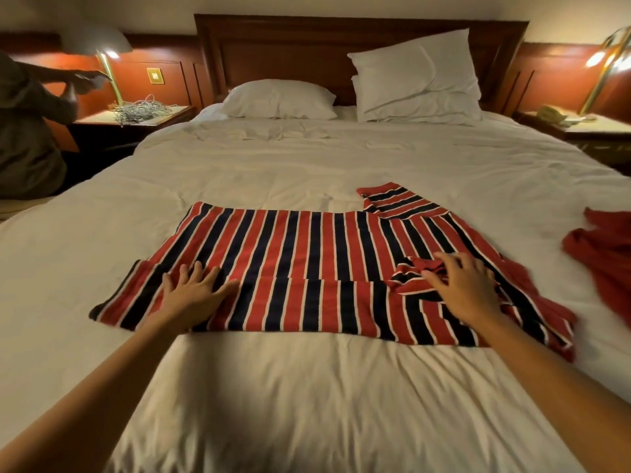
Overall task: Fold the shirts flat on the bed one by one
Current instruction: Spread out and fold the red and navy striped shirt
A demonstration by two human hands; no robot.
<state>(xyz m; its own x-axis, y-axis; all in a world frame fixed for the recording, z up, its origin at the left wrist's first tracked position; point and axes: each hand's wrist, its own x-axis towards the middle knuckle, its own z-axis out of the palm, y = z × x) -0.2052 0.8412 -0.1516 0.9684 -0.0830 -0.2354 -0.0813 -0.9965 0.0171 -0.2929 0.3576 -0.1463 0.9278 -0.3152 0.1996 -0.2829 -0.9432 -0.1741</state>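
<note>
No legible txt, brand, no. or sign anywhere in view. Wall plate (155, 76) by the bedside lamp (108, 64): any marking is too small to read.

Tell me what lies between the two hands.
In the head view, only the striped shirt lies between the left hand and the right hand: flat fabric, with a bunched bit beside the right hand.

1. Striped shirt (307, 261), centre: matt knitted cloth
2. Bed sheet (307, 387), 6 o'clock: matt white cloth, creased
3. Headboard (307, 52), 12 o'clock: dark wood, semi-gloss
4. Lamp stem (110, 76), 10 o'clock: glossy brass-coloured metal
</note>
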